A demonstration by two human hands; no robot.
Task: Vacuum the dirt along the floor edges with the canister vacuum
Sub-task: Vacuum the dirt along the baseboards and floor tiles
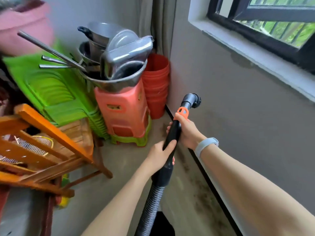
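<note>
Both hands (172,142) around black vacuum wand (174,132), beside grey wall (238,103).

Soft daylight enters through the window (276,23) at my far right. The left edge smears with motion blur, and the wide lens bends straight lines.

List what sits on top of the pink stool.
On the pink stool rests a metal basin heaped with pots, lids and long-handled utensils. The basin's bottom contents are hidden.

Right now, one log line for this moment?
hands: left hand and right hand grip vacuum wand | nozzle: at wall base | dirt: remains along edge
</note>
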